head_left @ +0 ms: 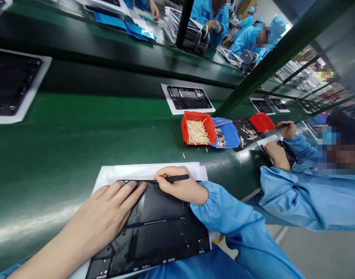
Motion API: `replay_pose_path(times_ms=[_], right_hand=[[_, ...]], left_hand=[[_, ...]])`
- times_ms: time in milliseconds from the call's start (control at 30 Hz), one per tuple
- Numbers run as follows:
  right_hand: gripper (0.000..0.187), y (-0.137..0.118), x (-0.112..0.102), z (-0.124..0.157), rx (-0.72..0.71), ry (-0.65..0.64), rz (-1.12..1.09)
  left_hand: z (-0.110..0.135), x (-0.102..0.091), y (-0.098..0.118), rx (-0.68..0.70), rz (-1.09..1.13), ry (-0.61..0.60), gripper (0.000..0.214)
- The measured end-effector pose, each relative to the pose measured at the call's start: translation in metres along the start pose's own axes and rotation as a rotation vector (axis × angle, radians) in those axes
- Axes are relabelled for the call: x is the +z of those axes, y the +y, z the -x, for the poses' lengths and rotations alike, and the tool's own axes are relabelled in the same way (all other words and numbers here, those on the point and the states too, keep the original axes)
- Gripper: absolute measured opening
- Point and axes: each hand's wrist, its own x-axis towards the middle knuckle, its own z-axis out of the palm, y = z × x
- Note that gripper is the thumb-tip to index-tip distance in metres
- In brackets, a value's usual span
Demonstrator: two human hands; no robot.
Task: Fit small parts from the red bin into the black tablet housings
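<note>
A black tablet rear housing (156,228) lies on a white paper sheet (148,172) on the green conveyor belt (49,174). My right hand (180,186) is shut on a slim black spudger (177,178), with its tip at the housing's far edge. My left hand (107,205) rests flat on the housing's far left corner, fingers together and holding nothing. Part of the housing's near edge is hidden by my blue sleeve (224,221). Thin wires show at its lower left.
A red bin of wooden sticks (198,130) and a blue tray (226,133) stand beyond my hands. A co-worker's hands (277,147) work at the right. Another housing on paper (187,97) lies farther along the belt. Green frame bars cross the upper right.
</note>
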Motion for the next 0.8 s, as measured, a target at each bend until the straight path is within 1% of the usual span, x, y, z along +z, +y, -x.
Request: replay_pose_path(times_ms=[233,467,700,800], right_hand=[[0.017,-0.0007,0.0009,-0.0005,0.002,0.005,0.027],[0.017,-0.0012,0.0009,-0.0005,-0.030,0.019,0.038],[0.016,0.0005,0.0036,0.0009,-0.087,0.045,0.076],[0.016,0.0006,0.0044,0.0029,-0.161,0.052,0.111]], left_hand=[[0.0003,0.0010,-0.0005,-0.043,0.032,-0.035,0.053],[-0.0035,-0.0042,0.0007,-0.049,0.047,-0.053,0.054],[-0.0030,-0.0030,0.0038,-0.062,0.020,-0.069,0.060],[-0.0036,-0.0029,0.0050,-0.070,0.013,-0.074,0.059]])
